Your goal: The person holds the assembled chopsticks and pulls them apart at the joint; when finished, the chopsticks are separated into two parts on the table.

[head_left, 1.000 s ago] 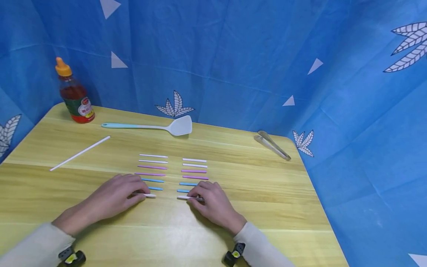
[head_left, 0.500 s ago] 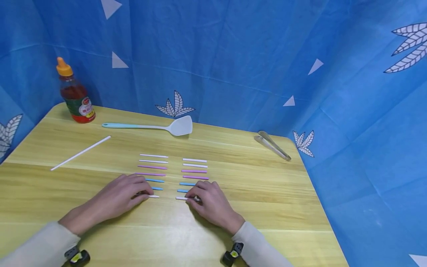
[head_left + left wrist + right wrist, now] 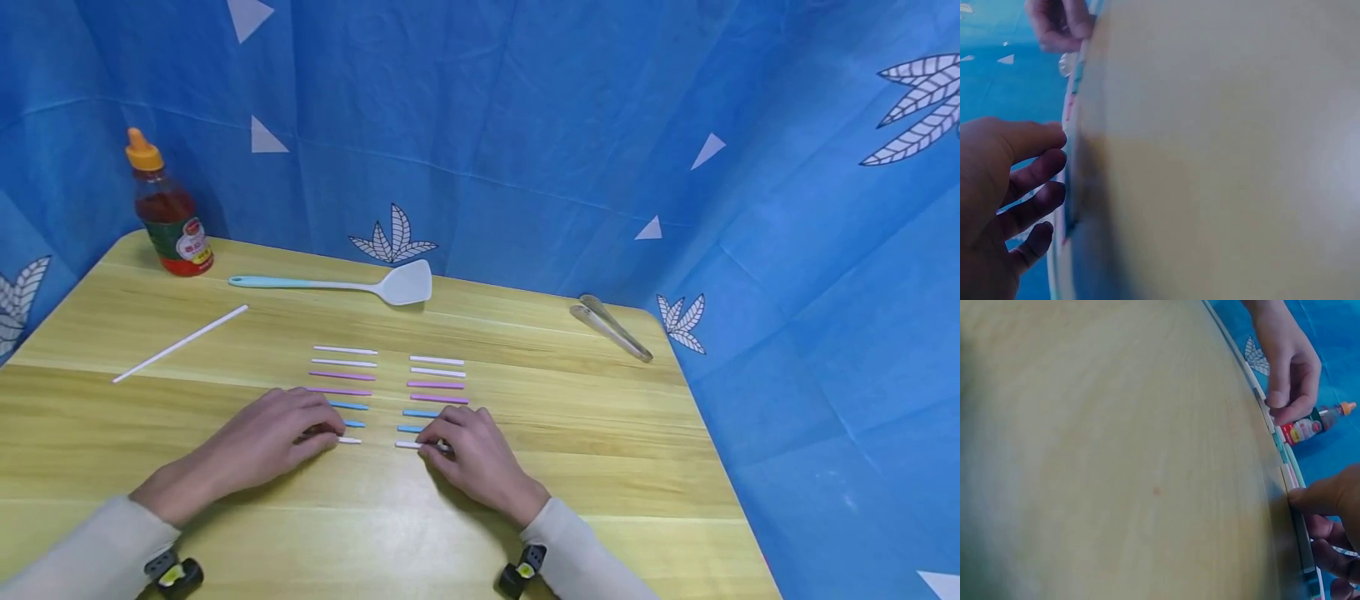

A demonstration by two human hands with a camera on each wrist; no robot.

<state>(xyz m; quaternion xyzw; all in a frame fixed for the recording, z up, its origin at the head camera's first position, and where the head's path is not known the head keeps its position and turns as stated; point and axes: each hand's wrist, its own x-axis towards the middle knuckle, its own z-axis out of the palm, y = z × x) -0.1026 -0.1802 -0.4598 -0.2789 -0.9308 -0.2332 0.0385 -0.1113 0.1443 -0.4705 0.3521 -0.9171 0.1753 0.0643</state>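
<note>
In the head view my left hand (image 3: 288,429) lies low over the table, thumb and fingertips pinching a thin white straw-like stick (image 3: 350,441) whose right end pokes out. Facing it, my right hand (image 3: 476,454) pinches another white stick (image 3: 407,445), its left end showing. A gap separates the two ends. Beyond the hands run two columns of short sticks: white (image 3: 345,350), purple (image 3: 342,377) and blue (image 3: 349,406) on the left, with white (image 3: 437,360), purple (image 3: 436,385) and blue (image 3: 420,413) on the right. The hands partly cover the blue ones.
A long white stick (image 3: 180,343) lies slanted at the left of the wooden table (image 3: 600,467). Along the back are a sauce bottle (image 3: 174,221) standing upright, a spatula (image 3: 405,283) and metal tongs (image 3: 611,329). Blue cloth (image 3: 480,125) hangs behind.
My left hand has shifted a little to the right with its white stick, narrowing the gap. The right hand's stick has moved very slightly left. The other sticks lie as before.
</note>
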